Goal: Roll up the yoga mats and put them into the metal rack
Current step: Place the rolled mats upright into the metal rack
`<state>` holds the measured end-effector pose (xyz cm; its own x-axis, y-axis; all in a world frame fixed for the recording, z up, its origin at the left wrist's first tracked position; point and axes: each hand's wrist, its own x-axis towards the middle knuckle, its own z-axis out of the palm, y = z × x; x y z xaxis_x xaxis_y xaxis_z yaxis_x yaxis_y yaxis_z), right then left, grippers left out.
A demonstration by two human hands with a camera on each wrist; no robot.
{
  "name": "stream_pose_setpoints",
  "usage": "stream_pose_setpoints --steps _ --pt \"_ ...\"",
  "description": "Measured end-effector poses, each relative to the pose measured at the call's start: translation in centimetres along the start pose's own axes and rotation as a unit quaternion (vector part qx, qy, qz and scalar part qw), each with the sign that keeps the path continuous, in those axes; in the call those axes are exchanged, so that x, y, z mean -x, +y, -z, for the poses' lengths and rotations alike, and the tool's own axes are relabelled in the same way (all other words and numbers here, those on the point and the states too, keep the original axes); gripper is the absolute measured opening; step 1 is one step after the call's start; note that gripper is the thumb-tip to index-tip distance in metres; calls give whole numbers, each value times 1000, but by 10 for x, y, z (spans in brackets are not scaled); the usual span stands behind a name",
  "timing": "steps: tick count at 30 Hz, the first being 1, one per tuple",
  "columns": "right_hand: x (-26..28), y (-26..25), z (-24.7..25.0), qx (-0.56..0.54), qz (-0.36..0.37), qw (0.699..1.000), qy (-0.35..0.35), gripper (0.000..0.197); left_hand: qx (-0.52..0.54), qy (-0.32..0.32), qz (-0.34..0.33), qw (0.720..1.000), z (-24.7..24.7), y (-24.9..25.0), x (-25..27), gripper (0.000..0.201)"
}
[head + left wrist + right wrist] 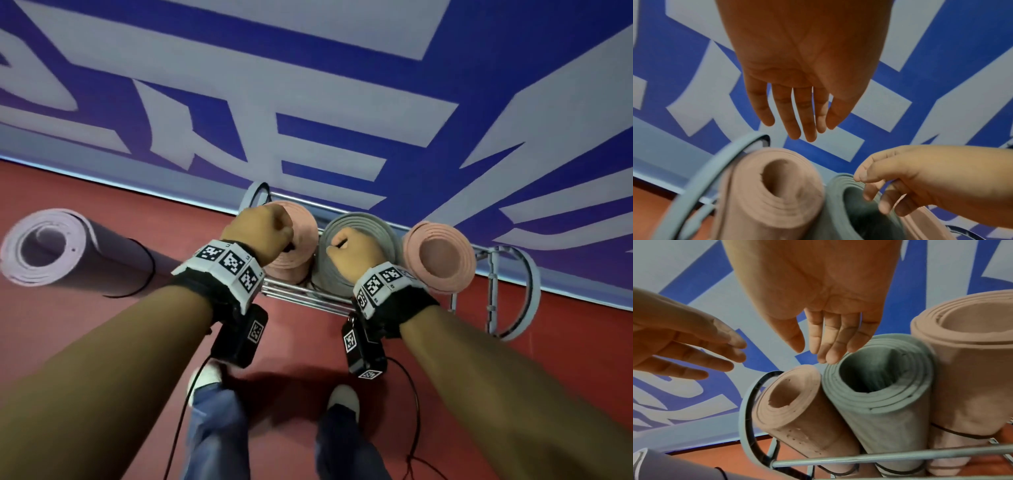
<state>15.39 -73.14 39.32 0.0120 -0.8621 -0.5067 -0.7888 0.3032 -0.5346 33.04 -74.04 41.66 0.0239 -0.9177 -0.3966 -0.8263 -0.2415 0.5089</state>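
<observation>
Three rolled mats stand on end in the metal rack [513, 291]: a pink one [305, 222] at the left, a grey one [376, 226] in the middle, a wider pink one [440, 253] at the right. My left hand [803, 126] hovers above the left pink mat [777, 186], fingers straight and holding nothing. My right hand [824, 344] hangs over the grey mat [879, 402], fingers loosely bent, its tips close to the roll's rim; whether they touch is unclear. A purple rolled mat [51, 250] lies on the red floor, left of the rack.
The rack's grey end loops [748, 410] and steel front bar [879, 457] enclose the mats. A blue-and-white wall [308, 85] runs right behind the rack. Black cables [414, 411] trail on the floor by my feet [342, 401].
</observation>
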Motion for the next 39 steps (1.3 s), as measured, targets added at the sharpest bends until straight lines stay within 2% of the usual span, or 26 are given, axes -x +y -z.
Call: stream_pose_setpoints --steps 2,5,8,10,12,15,19,21,23,25,27,31,35,39 --pt "-5 -23 -17 0 -5 1000 -3 5 1 0 12 1000 17 -26 -4 9" --pt "-13 -62 -50 10 -19 1000 1 7 10 -4 14 1000 42 -77 -10 5" --pt "-20 -109 -93 21 -36 999 -4 15 -4 -18 8 1000 69 -140 -15 15" --pt "-24 -138 -122 3 -53 999 -11 9 -8 -22 9 1000 88 -179 -16 20" --pt "-32 -172 -155 13 -53 998 -11 7 -9 -19 22 1000 112 -221 -20 23" --pt "-39 -211 -197 -12 -47 999 -17 15 -45 2 45 998 141 -272 -23 30" --pt "-46 -253 -245 -13 -48 995 -87 39 -108 22 149 983 164 -337 -22 58" --pt "-51 -265 -263 -7 -49 992 -112 51 -93 2 211 973 167 -364 -22 76" --pt "-58 -273 -279 -11 -45 989 -141 62 -46 -20 268 962 166 -386 -24 86" --pt "-65 -279 -294 -22 -45 984 -173 70 3 -42 304 952 161 -403 -27 79" --pt "-71 -282 -307 -56 -59 976 -203 72 27 -59 313 948 157 -414 -31 63" --pt "-73 -285 -318 -167 -115 946 -253 55 28 -31 277 960 150 -418 -41 46" --pt "-75 -283 -312 -191 -103 951 -220 47 19 -20 244 969 144 -405 -49 38" --pt "-71 -278 -301 -143 -89 962 -215 36 5 -35 208 978 140 -392 -46 39"
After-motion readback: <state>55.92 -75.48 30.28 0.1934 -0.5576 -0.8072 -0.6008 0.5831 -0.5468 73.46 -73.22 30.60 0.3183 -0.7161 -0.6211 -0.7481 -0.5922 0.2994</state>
